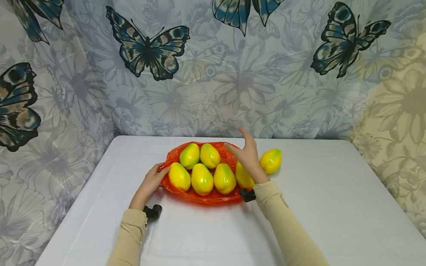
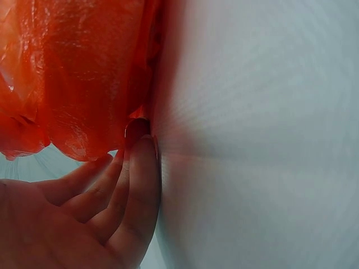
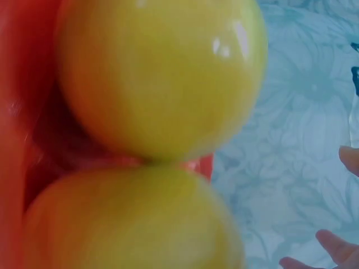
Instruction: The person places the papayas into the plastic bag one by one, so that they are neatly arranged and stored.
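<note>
A red plastic bag point(image 1: 212, 201) lies spread on the table with several glossy yellow-green mangoes point(image 1: 202, 179) in it. At its left edge my left hand point(image 1: 151, 183) holds the rim, thumb on the upper side. In the left wrist view, the fingers point(image 2: 143, 185) reach against the underside of the red plastic. Over the bag's right end, my right hand point(image 1: 247, 154) is raised with thumb and fingers spread and nothing between them. It partly hides one mango point(image 1: 243, 176). Two mangoes point(image 3: 162, 78) fill much of the right wrist view, fingertips point(image 3: 331, 246) showing apart from them.
One more mango point(image 1: 271, 161) lies on the white tablecloth point(image 1: 341, 206) just right of the bag. Behind the table hangs a grey floral curtain point(image 1: 193, 96) with butterflies. Black wrist devices point(image 1: 153, 212) sit at both sleeves.
</note>
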Demonstrator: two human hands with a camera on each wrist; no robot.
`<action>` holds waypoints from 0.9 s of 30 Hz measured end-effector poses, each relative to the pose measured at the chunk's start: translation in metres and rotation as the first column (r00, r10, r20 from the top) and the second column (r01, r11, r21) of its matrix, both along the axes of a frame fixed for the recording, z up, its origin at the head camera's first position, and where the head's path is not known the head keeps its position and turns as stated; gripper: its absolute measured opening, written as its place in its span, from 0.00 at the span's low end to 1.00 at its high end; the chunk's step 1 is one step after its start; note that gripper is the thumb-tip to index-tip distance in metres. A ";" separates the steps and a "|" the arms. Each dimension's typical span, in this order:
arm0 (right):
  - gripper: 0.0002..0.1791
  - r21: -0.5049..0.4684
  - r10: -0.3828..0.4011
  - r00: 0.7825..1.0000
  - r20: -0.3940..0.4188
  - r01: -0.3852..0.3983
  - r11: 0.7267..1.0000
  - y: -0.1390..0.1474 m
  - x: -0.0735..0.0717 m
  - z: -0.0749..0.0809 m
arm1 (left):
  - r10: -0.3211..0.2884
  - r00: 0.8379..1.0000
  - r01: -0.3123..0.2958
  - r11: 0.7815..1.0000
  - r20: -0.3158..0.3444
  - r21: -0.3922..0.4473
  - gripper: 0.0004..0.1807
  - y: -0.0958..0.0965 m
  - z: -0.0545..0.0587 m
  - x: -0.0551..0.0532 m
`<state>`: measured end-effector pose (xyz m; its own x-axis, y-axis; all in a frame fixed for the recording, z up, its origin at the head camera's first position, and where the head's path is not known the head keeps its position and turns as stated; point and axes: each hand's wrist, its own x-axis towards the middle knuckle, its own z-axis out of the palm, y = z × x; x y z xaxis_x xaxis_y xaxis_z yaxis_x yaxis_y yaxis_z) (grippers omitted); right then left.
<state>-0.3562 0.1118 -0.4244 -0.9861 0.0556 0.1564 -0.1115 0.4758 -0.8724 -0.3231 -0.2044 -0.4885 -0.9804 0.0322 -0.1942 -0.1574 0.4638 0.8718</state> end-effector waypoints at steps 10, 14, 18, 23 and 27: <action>0.44 0.054 -0.108 0.993 -0.053 0.111 0.992 0.032 0.004 -0.006 | 0.008 1.000 -0.008 1.000 -0.021 0.002 0.36 0.000 -0.002 0.000; 0.44 0.123 -0.151 0.985 -0.086 0.161 0.979 0.045 0.005 -0.011 | 0.008 1.000 -0.008 1.000 -0.025 0.003 0.36 -0.001 -0.003 0.000; 0.44 0.171 -0.188 0.976 -0.112 0.205 0.964 0.054 0.008 -0.014 | 0.006 1.000 -0.005 1.000 -0.023 0.005 0.35 -0.001 -0.003 -0.001; 0.46 0.147 -0.220 0.974 -0.058 0.226 0.963 0.065 0.008 -0.020 | 0.009 0.999 -0.008 1.000 -0.031 0.022 0.35 0.000 -0.004 -0.002; 0.48 0.100 -0.239 0.971 0.023 0.236 0.967 0.074 0.008 -0.028 | 0.012 0.999 -0.011 0.999 -0.033 0.030 0.35 0.000 -0.003 -0.002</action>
<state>-0.3478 0.1863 -0.4524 -0.9514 0.2754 0.1380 0.0446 0.5667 -0.8227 -0.3251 -0.2041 -0.4913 -0.9867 0.0260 -0.1606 -0.1334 0.4358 0.8901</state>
